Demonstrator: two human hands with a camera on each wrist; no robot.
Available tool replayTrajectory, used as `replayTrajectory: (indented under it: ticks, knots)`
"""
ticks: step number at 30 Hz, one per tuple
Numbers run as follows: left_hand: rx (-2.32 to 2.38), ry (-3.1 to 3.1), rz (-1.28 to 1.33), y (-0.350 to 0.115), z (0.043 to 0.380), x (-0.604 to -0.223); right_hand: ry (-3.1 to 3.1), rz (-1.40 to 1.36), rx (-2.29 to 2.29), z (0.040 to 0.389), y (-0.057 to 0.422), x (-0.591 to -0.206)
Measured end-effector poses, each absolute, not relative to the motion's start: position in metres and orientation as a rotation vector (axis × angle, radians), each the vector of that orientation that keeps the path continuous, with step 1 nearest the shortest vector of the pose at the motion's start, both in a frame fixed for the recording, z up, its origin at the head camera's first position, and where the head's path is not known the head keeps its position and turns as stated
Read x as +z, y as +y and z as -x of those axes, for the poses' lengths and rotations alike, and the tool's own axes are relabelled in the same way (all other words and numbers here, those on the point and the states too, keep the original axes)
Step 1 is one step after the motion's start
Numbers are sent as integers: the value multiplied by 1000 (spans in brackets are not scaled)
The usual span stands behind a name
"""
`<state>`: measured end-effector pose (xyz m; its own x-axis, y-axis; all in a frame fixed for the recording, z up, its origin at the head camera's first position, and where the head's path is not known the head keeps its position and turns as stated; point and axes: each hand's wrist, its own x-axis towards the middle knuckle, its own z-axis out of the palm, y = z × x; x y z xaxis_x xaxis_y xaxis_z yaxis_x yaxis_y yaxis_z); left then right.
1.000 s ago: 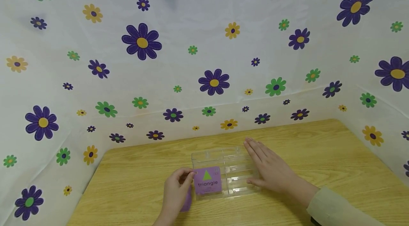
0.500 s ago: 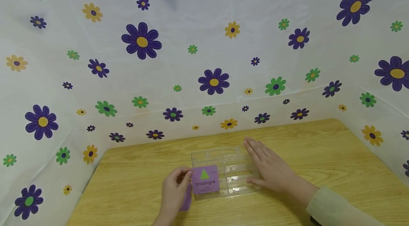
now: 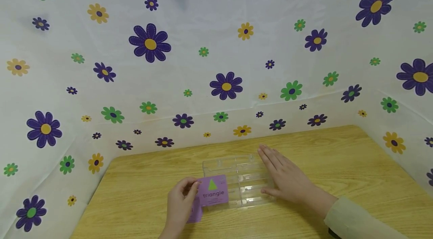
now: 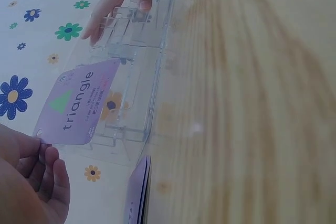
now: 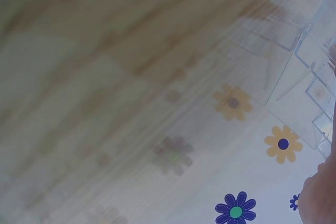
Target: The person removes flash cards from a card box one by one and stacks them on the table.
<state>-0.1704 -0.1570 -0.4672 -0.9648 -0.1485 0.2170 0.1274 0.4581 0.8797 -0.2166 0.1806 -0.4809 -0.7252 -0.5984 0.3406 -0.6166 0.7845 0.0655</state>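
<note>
In the head view my left hand (image 3: 179, 203) pinches the left edge of a purple flashcard (image 3: 214, 191) printed "triangle" under a green triangle. The card is held in front of the left part of a clear plastic rack (image 3: 251, 182) with stepped slots. In the left wrist view the card's corner (image 4: 79, 103) lies between thumb and fingers. My right hand (image 3: 287, 179) rests on the rack's right side with its fingers straight. Below the held card, partly hidden by my left hand, lies a small stack of purple cards (image 3: 195, 214).
The rack stands on a wood-grain table (image 3: 142, 179). A white sheet with purple, green and orange flowers (image 3: 189, 81) rises behind the table and along both sides.
My left hand has shifted a little to the left with the triangle card, uncovering more of the rack and overlapping the card stack. The right hand and the rack have stayed put.
</note>
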Motion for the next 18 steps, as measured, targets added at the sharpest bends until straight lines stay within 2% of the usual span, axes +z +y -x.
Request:
replayTrajectory:
  ticks: [18]
  knots:
    - [-1503,-2490,-121,-168,166,-462,-2645,-919,46,218,179,-479]
